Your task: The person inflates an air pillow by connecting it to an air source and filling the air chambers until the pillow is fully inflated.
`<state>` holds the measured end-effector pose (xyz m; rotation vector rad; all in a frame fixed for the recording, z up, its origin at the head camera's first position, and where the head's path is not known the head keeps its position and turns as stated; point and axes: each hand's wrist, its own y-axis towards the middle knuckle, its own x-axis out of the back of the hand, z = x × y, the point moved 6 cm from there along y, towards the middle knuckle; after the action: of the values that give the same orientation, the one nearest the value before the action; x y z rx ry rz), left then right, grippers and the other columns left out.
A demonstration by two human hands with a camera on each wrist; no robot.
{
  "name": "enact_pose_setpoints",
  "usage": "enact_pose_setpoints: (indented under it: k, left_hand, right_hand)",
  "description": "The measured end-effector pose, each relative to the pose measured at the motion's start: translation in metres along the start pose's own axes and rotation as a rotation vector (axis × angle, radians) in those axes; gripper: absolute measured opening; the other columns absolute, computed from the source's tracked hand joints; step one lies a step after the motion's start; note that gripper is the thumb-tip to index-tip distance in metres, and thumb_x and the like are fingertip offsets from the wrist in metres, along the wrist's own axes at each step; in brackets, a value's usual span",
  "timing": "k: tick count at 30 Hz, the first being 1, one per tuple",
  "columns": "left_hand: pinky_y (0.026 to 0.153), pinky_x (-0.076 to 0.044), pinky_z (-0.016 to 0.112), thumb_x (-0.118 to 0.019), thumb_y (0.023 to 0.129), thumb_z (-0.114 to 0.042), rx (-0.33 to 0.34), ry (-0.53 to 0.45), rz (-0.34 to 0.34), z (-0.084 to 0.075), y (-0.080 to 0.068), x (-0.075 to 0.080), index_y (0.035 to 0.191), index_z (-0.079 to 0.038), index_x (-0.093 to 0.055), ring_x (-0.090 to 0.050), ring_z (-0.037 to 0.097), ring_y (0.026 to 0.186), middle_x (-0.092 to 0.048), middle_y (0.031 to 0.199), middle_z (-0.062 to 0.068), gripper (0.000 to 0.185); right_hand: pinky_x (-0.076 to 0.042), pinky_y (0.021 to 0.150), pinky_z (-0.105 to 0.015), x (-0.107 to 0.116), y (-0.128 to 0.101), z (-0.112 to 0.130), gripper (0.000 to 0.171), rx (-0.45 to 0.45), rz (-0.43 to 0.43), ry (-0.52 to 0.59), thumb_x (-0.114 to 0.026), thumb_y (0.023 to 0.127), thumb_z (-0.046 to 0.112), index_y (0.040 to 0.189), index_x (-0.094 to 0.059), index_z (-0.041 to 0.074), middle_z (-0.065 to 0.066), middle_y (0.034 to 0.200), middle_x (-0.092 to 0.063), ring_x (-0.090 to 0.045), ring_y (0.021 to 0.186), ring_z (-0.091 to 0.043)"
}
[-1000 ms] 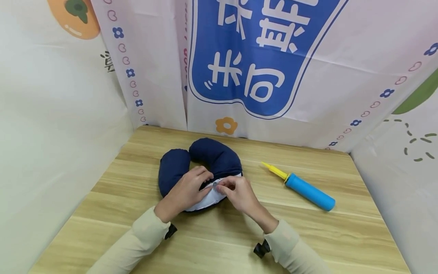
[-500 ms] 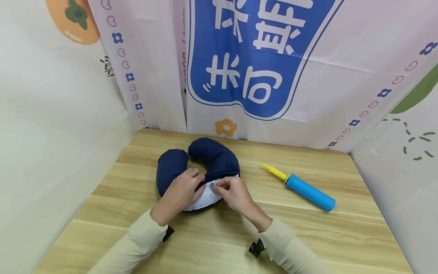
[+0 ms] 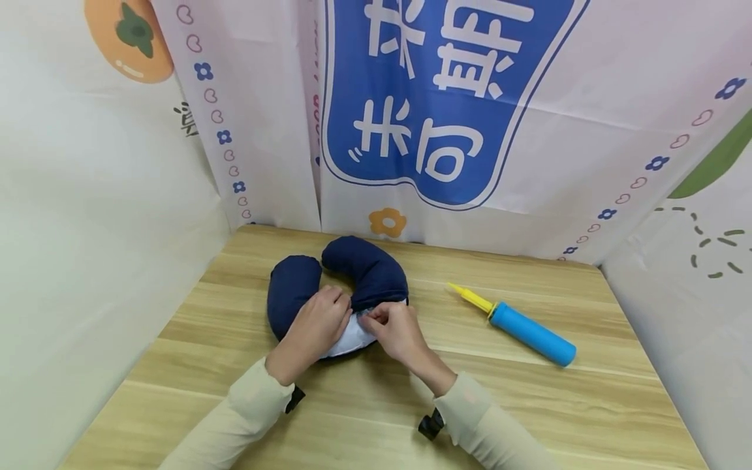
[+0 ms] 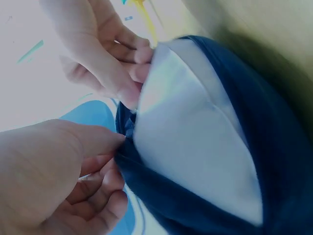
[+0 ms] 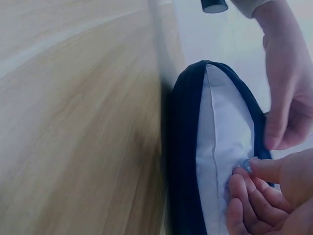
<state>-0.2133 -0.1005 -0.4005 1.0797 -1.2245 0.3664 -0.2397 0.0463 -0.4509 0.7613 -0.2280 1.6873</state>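
A navy U-shaped neck pillow (image 3: 376, 264) lies on the table, its cover parted along the near curve. Through that gap shows a white inner bladder (image 4: 195, 122), smooth and seamed. My left hand (image 3: 314, 329) pinches the navy cover's edge between thumb and fingers, clearest in the left wrist view. My right hand (image 3: 399, 329) pinches a small clear valve (image 5: 247, 164) on the bladder with thumb and forefinger. Its fingers mostly hide the valve in the head view. The two hands are close together over the gap.
A blue hand pump (image 3: 531, 333) with a yellow nozzle (image 3: 470, 297) lies to the right of the pillow on the wooden table (image 3: 587, 418). A printed white cloth (image 3: 529, 196) hangs behind the table's far edge, with white sheets at both sides.
My right hand has shifted slightly left and its fingers now cover the valve, which showed beside them earlier. My left hand still holds the cover. The pillow sits slightly further left in view.
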Motion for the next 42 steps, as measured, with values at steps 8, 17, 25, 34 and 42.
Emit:
enact_pose_setpoints:
  k: [8, 17, 25, 34, 42]
  left_hand:
    - [0.062, -0.044, 0.029, -0.079, 0.092, -0.005, -0.197, 0.136, -0.132, -0.023, -0.011, 0.007, 0.079, -0.004, -0.062, -0.049, 0.019, 0.069, -0.055, 0.076, 0.006, 0.022]
    - [0.061, -0.042, 0.029, -0.071, 0.090, 0.004, -0.330, 0.285, -0.135, -0.044, -0.021, -0.009, 0.079, -0.005, -0.063, -0.044, 0.019, 0.070, -0.053, 0.077, 0.005, 0.017]
    - [0.064, -0.044, 0.028, -0.062, 0.093, 0.004, -0.338, 0.301, -0.087, -0.052, -0.034, -0.030, 0.085, -0.006, -0.068, -0.046, 0.019, 0.073, -0.057, 0.080, 0.004, 0.015]
    - [0.073, -0.053, 0.030, -0.060, 0.096, 0.002, -0.290, 0.262, -0.062, -0.048, -0.038, -0.035, 0.090, -0.007, -0.067, -0.052, 0.020, 0.077, -0.059, 0.084, 0.004, 0.013]
    - [0.070, -0.051, 0.030, -0.055, 0.101, -0.001, -0.273, 0.242, -0.069, -0.041, -0.039, -0.031, 0.091, -0.007, -0.065, -0.051, 0.020, 0.076, -0.058, 0.085, 0.004, 0.015]
  right_hand:
    - [-0.049, 0.055, -0.019, 0.010, -0.004, -0.007, 0.018, 0.007, 0.025, 0.026, -0.079, 0.096, 0.019, 0.078, -0.079, 0.014, 0.004, 0.071, -0.074, -0.058, 0.058, 0.000]
    - [-0.054, 0.061, -0.022, 0.046, -0.004, -0.042, 0.013, -0.128, 0.112, -0.061, -0.076, 0.097, 0.014, 0.092, -0.082, 0.004, -0.006, 0.083, -0.079, -0.064, 0.066, -0.005]
    - [-0.063, 0.081, -0.038, 0.059, 0.016, -0.079, 0.013, -0.171, 0.057, -0.159, -0.074, 0.099, 0.011, 0.105, -0.080, 0.001, -0.010, 0.098, -0.081, -0.077, 0.091, -0.023]
    - [-0.062, 0.088, -0.040, 0.049, 0.038, -0.096, 0.015, -0.132, 0.104, -0.138, -0.071, 0.101, 0.010, 0.113, -0.079, 0.005, -0.008, 0.103, -0.081, -0.076, 0.097, -0.023]
    - [-0.058, 0.073, -0.031, 0.052, 0.039, -0.088, 0.009, -0.036, 0.107, -0.205, -0.072, 0.100, 0.011, 0.095, -0.079, 0.009, -0.004, 0.086, -0.079, -0.068, 0.075, -0.010]
